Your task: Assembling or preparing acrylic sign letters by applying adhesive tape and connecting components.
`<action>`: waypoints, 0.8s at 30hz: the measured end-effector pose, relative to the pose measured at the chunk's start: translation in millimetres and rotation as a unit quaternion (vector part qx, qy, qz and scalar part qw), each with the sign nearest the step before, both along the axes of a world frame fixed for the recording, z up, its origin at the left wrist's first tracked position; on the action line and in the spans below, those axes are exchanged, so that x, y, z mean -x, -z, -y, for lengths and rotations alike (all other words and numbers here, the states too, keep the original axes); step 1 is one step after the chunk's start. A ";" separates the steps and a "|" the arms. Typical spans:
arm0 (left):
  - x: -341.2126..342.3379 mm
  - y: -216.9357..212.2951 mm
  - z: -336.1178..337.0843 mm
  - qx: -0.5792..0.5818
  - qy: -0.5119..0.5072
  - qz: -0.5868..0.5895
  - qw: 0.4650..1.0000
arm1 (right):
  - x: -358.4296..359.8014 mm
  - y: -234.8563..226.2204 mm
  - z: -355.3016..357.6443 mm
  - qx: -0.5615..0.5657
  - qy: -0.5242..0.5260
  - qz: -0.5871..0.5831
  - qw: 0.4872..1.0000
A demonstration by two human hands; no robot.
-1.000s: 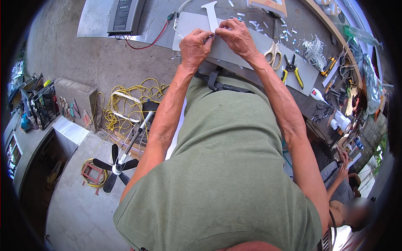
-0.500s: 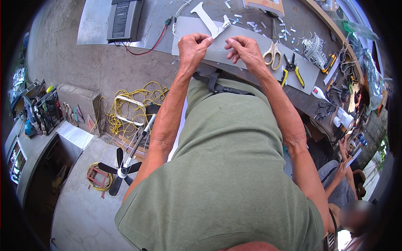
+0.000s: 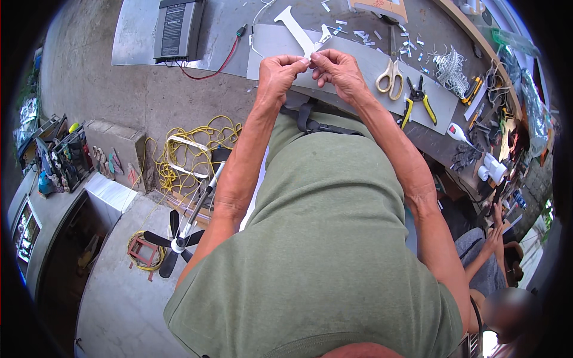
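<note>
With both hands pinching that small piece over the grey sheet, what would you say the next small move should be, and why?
Probably lower the small piece onto the grey sheet before doing more. The left hand and right hand meet fingertip to fingertip on it above the sheet, beside the white shape. The piece is too tiny to make out, and many similar bits already lie scattered there.
</note>
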State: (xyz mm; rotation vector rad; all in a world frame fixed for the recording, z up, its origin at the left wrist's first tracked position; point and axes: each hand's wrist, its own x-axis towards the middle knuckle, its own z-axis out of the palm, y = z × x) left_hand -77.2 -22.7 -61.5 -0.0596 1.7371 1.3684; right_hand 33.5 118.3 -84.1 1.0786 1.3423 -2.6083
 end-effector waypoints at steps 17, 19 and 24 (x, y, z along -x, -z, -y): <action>-12.3 -0.1 -1.0 -0.005 -0.037 0.041 0.998 | -5.2 5.5 -0.7 -0.005 -0.016 -0.029 0.999; -12.9 0.6 -0.7 -0.008 -0.041 0.041 0.998 | -6.5 10.1 -1.2 -0.001 -0.016 -0.041 0.999; -13.5 6.5 2.6 -0.014 -0.048 0.080 0.996 | -11.5 15.2 0.1 0.026 -0.008 -0.061 0.998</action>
